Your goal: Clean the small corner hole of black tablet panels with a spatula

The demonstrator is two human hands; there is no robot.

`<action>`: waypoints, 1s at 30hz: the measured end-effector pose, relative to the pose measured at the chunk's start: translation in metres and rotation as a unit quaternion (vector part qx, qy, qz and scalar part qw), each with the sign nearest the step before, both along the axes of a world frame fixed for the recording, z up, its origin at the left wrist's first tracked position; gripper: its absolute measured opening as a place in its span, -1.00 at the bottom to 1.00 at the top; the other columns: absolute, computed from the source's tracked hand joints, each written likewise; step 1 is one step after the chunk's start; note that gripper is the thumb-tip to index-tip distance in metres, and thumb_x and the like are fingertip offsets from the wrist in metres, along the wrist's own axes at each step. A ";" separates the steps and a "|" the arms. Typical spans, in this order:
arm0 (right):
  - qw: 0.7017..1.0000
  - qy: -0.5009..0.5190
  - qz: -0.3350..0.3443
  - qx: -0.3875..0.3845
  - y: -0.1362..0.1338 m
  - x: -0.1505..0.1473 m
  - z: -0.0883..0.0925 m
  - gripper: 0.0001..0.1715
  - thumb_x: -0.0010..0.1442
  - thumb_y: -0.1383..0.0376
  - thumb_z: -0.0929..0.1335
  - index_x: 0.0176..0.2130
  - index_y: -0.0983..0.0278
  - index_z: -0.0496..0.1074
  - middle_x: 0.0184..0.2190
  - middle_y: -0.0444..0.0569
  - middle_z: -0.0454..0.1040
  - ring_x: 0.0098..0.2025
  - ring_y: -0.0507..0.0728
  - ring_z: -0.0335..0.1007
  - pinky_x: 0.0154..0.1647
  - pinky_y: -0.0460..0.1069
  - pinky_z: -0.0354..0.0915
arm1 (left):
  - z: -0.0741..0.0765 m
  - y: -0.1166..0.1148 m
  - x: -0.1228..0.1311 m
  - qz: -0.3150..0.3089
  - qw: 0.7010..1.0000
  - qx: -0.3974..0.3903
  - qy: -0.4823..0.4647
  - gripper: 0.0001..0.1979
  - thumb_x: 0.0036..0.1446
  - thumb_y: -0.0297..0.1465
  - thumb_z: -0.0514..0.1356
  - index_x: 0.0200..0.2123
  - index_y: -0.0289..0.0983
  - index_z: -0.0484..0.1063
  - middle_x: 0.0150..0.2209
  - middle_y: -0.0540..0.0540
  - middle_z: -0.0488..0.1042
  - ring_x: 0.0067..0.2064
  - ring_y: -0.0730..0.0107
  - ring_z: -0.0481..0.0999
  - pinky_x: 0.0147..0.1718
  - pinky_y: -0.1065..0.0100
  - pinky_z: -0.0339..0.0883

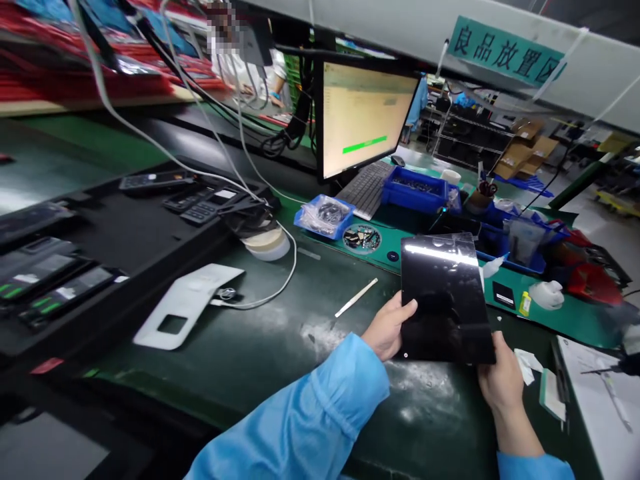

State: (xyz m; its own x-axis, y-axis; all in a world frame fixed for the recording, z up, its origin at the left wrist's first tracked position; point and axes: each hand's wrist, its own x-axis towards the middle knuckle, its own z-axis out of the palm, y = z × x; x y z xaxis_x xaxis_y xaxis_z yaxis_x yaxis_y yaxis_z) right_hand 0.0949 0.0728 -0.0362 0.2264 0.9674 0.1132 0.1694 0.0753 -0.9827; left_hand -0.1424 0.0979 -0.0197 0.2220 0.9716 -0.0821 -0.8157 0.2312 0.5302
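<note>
Together, the left hand [387, 327] and the right hand [504, 377] are grasping a glossy black panel [447, 307] by its left edge and near right corner, the left thumb lying over the front. Both are holding it above the right part of the dark green table [225, 373]. Just left, a pale stick [357, 298] is lying; farther left, a white plate [183, 310] is resting near a black tray [133, 220]. Beyond, a monitor [367, 113] is glowing.

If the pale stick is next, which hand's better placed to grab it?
Left hand, likely: it holds the glossy black panel by the edge nearer the pale stick. The right hand grips the panel's opposite edge, farther off, and would support it alone.
</note>
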 end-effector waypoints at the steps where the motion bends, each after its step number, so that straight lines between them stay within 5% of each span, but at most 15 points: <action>1: 0.999 0.026 0.017 -0.030 -0.001 0.000 -0.003 -0.37 0.38 -0.19 0.26 -0.43 0.19 0.50 -0.59 -0.05 0.50 -0.52 0.20 0.50 -0.51 0.07 0.42 | 0.000 0.000 0.000 0.000 1.000 0.000 0.004 -0.53 0.04 -0.27 0.51 0.03 -0.19 0.60 0.06 -0.13 0.66 0.22 0.02 0.54 0.31 0.07 0.23; 9: 0.970 0.205 0.027 -0.126 -0.005 -0.001 -0.009 -0.46 0.31 -0.19 0.33 -0.10 0.14 0.63 -0.19 0.01 0.71 -0.14 0.33 0.68 -0.20 0.23 0.60 | -0.002 -0.001 0.001 -0.012 0.999 0.013 0.032 -0.56 0.07 -0.30 0.49 0.04 -0.22 0.60 0.03 -0.16 0.67 0.13 0.01 0.60 0.19 0.10 0.33; 20: 0.930 0.312 0.053 -0.190 -0.009 -0.006 0.008 -0.38 0.15 -0.24 0.45 -0.12 0.17 0.70 -0.13 0.07 0.70 0.07 0.41 0.61 0.29 0.31 0.35 | -0.006 -0.003 0.003 -0.044 0.998 0.028 0.042 -0.56 0.08 -0.27 0.48 0.02 -0.27 0.58 -0.03 -0.18 0.68 -0.01 0.09 0.64 0.06 0.18 0.37; 30: 0.897 0.385 0.038 -0.211 -0.007 -0.005 0.008 -0.45 0.15 -0.19 0.47 -0.15 0.17 0.70 -0.10 0.08 0.70 0.21 0.44 0.50 0.36 0.37 0.24 | -0.008 -0.002 0.006 -0.065 0.996 0.037 0.046 -0.53 0.03 -0.24 0.51 -0.01 -0.27 0.60 -0.07 -0.17 0.67 -0.04 0.12 0.64 0.05 0.21 0.36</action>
State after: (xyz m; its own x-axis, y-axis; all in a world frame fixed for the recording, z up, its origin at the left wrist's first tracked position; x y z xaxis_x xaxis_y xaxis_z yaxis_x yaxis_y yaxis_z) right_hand 0.0895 0.0656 -0.0281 0.0115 0.9029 -0.4296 -0.5624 -0.3494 -0.7494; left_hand -0.1368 0.0954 -0.0275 0.3406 0.9395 -0.0369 -0.7289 0.2886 0.6208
